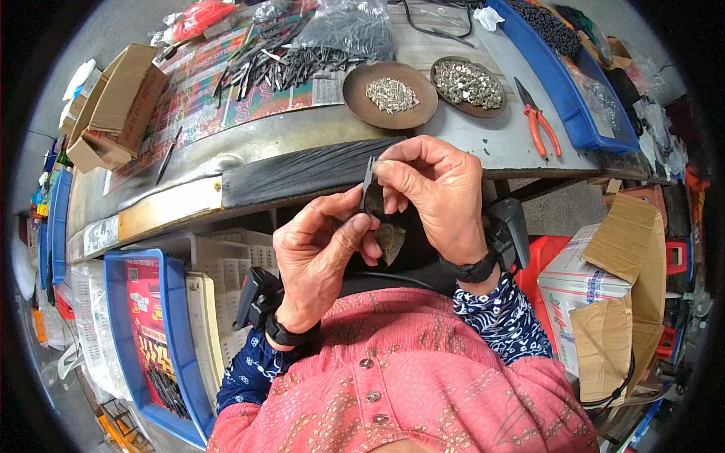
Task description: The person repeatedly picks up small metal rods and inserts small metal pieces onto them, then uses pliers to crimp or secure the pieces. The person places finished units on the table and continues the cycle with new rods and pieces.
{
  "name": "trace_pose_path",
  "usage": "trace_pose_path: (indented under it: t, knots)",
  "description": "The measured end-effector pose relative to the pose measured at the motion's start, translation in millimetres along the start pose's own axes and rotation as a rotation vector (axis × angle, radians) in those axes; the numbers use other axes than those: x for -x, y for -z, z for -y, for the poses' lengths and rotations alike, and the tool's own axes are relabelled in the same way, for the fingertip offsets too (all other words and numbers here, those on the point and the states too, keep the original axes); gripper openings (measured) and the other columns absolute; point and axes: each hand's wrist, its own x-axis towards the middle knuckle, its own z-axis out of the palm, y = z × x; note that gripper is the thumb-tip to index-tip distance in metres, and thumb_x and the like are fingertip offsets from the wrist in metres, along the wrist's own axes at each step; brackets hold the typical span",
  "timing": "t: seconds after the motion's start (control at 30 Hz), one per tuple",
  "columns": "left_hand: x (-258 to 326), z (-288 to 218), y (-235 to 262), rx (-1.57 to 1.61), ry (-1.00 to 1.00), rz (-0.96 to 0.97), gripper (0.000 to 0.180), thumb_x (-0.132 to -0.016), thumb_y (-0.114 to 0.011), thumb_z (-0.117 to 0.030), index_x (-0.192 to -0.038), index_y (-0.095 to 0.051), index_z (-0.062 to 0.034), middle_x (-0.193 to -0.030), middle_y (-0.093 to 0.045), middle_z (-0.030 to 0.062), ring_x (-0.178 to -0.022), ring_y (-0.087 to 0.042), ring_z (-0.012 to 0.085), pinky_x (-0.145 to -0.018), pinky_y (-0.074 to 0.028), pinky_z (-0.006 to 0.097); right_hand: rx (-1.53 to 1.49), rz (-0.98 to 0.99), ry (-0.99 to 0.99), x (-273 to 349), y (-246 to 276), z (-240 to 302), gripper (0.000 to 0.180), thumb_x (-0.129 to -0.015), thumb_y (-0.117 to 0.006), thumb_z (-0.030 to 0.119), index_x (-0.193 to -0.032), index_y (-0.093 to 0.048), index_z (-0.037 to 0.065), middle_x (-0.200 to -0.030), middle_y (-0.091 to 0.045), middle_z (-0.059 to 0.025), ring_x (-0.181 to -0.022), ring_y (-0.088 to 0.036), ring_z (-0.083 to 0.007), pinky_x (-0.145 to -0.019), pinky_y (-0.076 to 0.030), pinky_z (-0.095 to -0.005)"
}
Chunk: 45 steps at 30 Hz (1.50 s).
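Pinching thin dark strip (368, 175) upright btwn both hands: right hand (438, 196) fingertips grip top, left hand (321, 253) thumb+fingers clamp lower end, steadying it. Brown dish of small metal bits (390, 96) just beyond hands; red pliers (540, 121) further right.

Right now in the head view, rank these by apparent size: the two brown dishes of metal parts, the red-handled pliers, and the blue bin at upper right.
1. Blue bin, largest.
2. Left brown dish.
3. Right brown dish, slightly smaller looking, though fisheye bending makes the two dishes hard to separate.
4. Red-handled pliers, smallest.
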Motion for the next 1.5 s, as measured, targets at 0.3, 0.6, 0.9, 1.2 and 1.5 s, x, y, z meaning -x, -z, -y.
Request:
trace_pose_path:
  t: [0.3,0.6,0.9,1.2,1.5]
  knots:
    - [-1,0,4,0.017,0.012,0.077,0.025,-0.091,-0.058,0.005,-0.115,-0.059,0.0059,-0.089,-0.067,0.0123,-0.068,-0.063,0.0135,-0.059,-0.054,0.024,-0.187,0.14,-0.176,-7,12,-1,0.013,-0.086,-0.069,0.008,-0.094,-0.066,-0.002,-0.074,-0.065,-0.003,-0.054,-0.058,-0.0073,-0.048,-0.046,-0.0188]
    - [-13,-9,-8,-0.178,0.083,-0.026,0.02,-0.092,-0.061,-0.003,-0.11,-0.058,0.004,-0.084,-0.065,0.0038,-0.068,-0.06,0.0054,-0.059,-0.049,0.019,0.021,0.165,-0.088,-1,9,0,0.011,-0.085,-0.067,0.001,-0.096,-0.065,0.0,-0.081,-0.065,-0.0025,-0.063,-0.06,-0.0057,-0.055,-0.049,-0.0184]
    - [-25,-10,0,-0.174,0.086,-0.085,0.012,-0.091,-0.066,-0.01,-0.095,-0.062,0.0007,-0.074,-0.061,-0.0015,-0.059,-0.049,0.0013,-0.051,-0.039,0.016,0.144,0.225,-0.101,-10,8,6,0.01,-0.087,-0.066,0.005,-0.093,-0.064,-0.002,-0.075,-0.061,0.0002,-0.062,-0.056,-0.0046,-0.054,-0.046,-0.0197]
    - [-24,-17,24,-0.161,0.112,-0.154,0.011,-0.09,-0.067,-0.01,-0.087,-0.063,-0.0001,-0.069,-0.06,-0.0025,-0.057,-0.049,0.0007,-0.05,-0.037,0.016,0.877,0.178,0.508,-87,-1,9,0.012,-0.08,-0.065,0.011,-0.082,-0.067,-0.001,-0.076,-0.063,-0.0142,-0.069,-0.062,-0.0281,-0.064,-0.048,-0.038]
    - [-19,-21,45,-0.15,0.07,-0.192,0.011,-0.09,-0.067,-0.01,-0.087,-0.063,0.0002,-0.07,-0.059,-0.0026,-0.059,-0.049,0.0013,-0.053,-0.039,0.016,1.42,0.238,0.671,-161,-24,-18,0.014,-0.08,-0.067,0.015,-0.087,-0.07,0.004,-0.091,-0.062,-0.0105,-0.095,-0.056,-0.0292,-0.081,-0.048,-0.0389]
